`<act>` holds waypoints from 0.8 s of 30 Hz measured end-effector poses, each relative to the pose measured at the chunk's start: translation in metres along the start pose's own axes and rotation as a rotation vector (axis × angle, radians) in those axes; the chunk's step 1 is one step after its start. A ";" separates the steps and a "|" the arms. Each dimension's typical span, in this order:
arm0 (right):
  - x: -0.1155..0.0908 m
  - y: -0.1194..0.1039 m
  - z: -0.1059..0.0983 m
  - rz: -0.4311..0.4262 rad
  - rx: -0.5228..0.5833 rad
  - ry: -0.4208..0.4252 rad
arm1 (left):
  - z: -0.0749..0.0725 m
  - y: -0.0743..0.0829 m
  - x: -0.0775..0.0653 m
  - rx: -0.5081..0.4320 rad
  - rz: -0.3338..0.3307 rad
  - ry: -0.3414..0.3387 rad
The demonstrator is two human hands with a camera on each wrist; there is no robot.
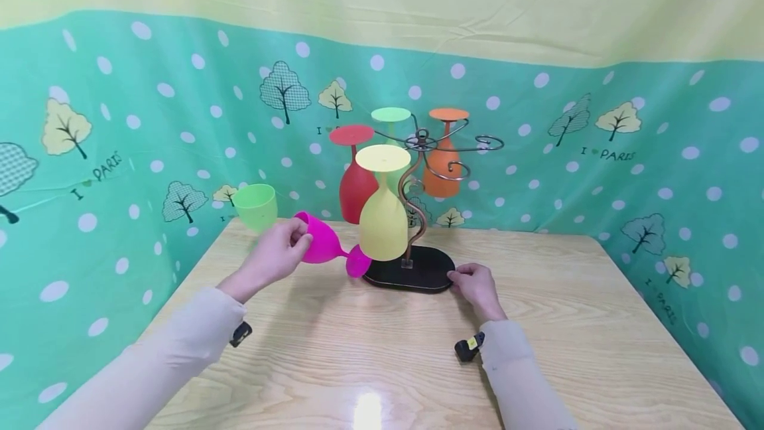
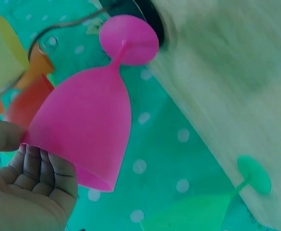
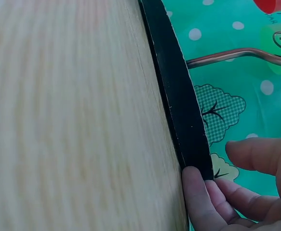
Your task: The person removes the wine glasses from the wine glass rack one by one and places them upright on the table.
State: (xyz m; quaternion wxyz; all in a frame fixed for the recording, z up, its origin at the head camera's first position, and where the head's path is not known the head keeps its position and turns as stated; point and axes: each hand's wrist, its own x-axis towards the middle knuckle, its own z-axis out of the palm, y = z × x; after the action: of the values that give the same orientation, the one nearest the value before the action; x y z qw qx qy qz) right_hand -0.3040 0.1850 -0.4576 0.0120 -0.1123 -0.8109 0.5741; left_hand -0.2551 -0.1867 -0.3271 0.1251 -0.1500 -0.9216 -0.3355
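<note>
My left hand (image 1: 276, 252) pinches the rim of a bright pink plastic goblet (image 1: 322, 242). The goblet is tilted, its foot pointing right toward the black base (image 1: 426, 269) of a wire glass rack (image 1: 418, 217). In the left wrist view, the thumb and fingers hold the pink goblet (image 2: 89, 115) at the mouth of its bowl. My right hand (image 1: 476, 286) grips the right end of the base. From the right wrist, its fingers (image 3: 200, 197) lie against the end of the base (image 3: 176, 91). Yellow (image 1: 384, 217), red (image 1: 357, 184), pale green (image 1: 390, 116) and orange (image 1: 443, 164) goblets hang upside down on the rack.
A light green goblet (image 1: 255, 208) stands upright at the table's back left corner. Curled wire arms (image 1: 477, 143) stick out from the rack's right side. Dotted green and yellow cloth (image 1: 555, 151) hangs behind and beside the wooden table (image 1: 549, 284).
</note>
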 end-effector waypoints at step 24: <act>-0.001 -0.006 0.002 0.017 -0.138 0.017 | -0.012 -0.032 0.064 0.466 -0.003 -0.053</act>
State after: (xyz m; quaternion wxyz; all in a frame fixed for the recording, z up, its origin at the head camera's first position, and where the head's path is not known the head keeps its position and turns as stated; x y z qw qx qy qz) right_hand -0.3040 0.1807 -0.4531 0.0061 -0.1245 -0.8475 0.5159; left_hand -0.3240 -0.2058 -0.3163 0.1314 -0.1245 -0.9773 -0.1100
